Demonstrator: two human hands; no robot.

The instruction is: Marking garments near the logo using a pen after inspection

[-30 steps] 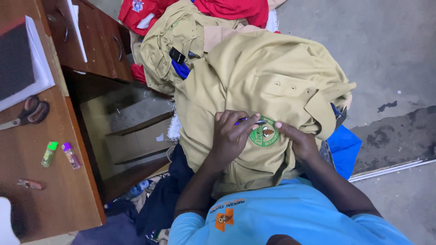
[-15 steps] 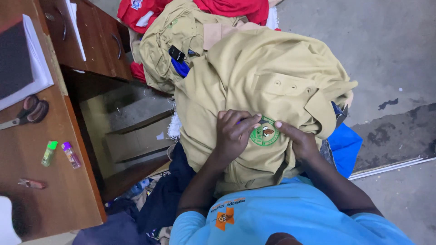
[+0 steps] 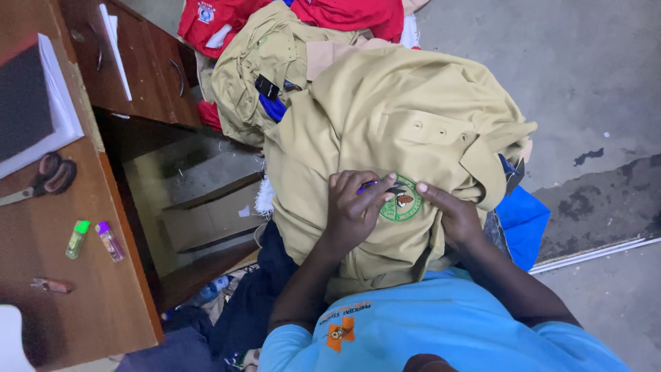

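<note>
A khaki shirt (image 3: 385, 124) lies spread over my lap, and a round green badge (image 3: 403, 203) sits on its front. My left hand (image 3: 354, 207) rests on the shirt just left of the badge, fingers closed around a thin dark tool with a purple end that touches the badge. My right hand (image 3: 451, 213) presses the cloth flat at the badge's right edge with its fingertips. What the tool is cannot be made out.
A wooden desk (image 3: 76, 275) stands at left with scissors (image 3: 41, 180), two small lighters (image 3: 93, 238), and a book (image 3: 34, 103). Its open compartment (image 3: 193, 207) faces me. More khaki (image 3: 261, 62) and red garments (image 3: 351, 14) lie piled beyond. Blue cloth (image 3: 523, 220) lies at right on grey concrete floor (image 3: 564, 76).
My left hand shifted slightly on the badge, its fingers curling more over the tool. The right hand and shirt stay in place.
</note>
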